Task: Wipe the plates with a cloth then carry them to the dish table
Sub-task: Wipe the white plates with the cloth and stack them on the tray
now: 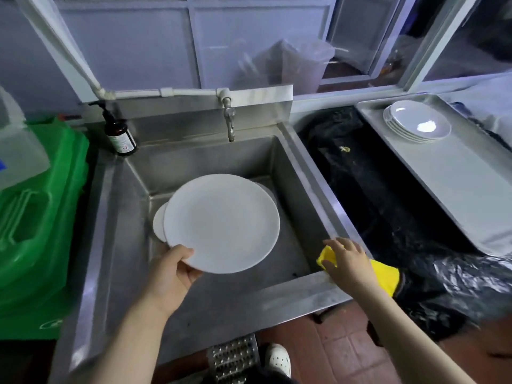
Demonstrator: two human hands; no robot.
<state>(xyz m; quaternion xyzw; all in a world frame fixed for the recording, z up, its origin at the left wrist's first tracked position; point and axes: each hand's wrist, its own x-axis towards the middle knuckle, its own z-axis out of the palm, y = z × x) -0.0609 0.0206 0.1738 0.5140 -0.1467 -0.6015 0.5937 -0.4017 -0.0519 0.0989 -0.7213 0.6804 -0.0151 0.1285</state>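
Observation:
My left hand [177,273] grips the near rim of a white plate [221,223] and holds it tilted above the steel sink [302,173]. More white plates [159,224] lie under it in the basin, mostly hidden. My right hand [347,259] rests on a yellow cloth [383,274] draped over the sink's front right corner, fingers curled onto it. A stack of white plates [418,121] sits on the steel dish table [457,176] at the right.
A tap [229,121] hangs over the back of the basin, with a brown pump bottle [119,134] at the back left corner. A green bin [38,217] stands left. A bin lined with a black bag [374,189] fills the gap between sink and dish table.

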